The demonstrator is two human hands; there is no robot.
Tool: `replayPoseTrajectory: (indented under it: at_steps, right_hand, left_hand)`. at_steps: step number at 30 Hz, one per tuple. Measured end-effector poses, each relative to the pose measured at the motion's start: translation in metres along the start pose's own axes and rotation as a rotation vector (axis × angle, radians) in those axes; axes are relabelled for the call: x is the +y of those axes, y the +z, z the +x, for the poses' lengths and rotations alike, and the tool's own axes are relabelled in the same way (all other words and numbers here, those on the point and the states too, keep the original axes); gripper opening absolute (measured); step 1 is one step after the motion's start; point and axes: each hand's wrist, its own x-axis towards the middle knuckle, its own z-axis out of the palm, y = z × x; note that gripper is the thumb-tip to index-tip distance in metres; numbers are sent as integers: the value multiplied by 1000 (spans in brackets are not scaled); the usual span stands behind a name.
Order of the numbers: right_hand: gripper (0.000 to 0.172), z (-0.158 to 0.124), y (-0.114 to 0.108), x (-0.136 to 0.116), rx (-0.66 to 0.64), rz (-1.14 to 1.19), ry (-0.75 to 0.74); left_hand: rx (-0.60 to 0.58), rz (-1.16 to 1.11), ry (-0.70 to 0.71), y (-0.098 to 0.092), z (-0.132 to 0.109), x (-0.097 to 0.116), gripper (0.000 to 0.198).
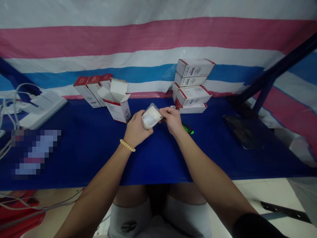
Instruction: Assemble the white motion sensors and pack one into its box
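My left hand (138, 129) is wrapped round a small white device in a clear plastic bag (151, 116), held above the blue table (156, 158). At the bag's right end, the fingers of my right hand (171, 119) are pinched together on its edge. An opened red and white carton (118, 107) stands upright with its flaps raised, just left of and behind my left hand. Partly hidden behind my right wrist lies a black and green tool (188, 129); its kind cannot be made out.
Closed red and white cartons (90, 92) stand in a row at the back left. More cartons (194, 86) are stacked at the back right. A white power strip (43, 109) with cables lies far left, a dark phone (241, 132) at right. A striped sheet (148, 39) hangs behind.
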Motion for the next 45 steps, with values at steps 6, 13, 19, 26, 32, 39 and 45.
replayPoseTrajectory:
  at_steps: [6, 13, 19, 26, 32, 39, 45]
  right_hand:
    - [48, 0, 3, 5, 71, 45, 14]
    - [58, -14, 17, 6, -186, 50, 158]
    - [59, -6, 9, 4, -48, 135, 131]
    - [65, 2, 2, 0, 44, 233, 153]
    - [63, 3, -1, -1, 40, 253, 135]
    - [60, 3, -4, 0, 89, 215, 51]
    - [58, 1, -1, -1, 101, 183, 70]
  left_hand:
    - [-16, -158, -174, 0, 3, 1, 66]
    - [54, -291, -242, 0, 3, -3, 72]
    - [4, -736, -416, 7, 6, -14, 68]
    - [-60, -909, -492, 0, 10, -9, 24]
    - [-1, -799, -555, 2, 11, -13, 20]
    - [194, -355, -147, -2, 4, -4, 47]
    - [341, -197, -57, -7, 3, 3, 8]
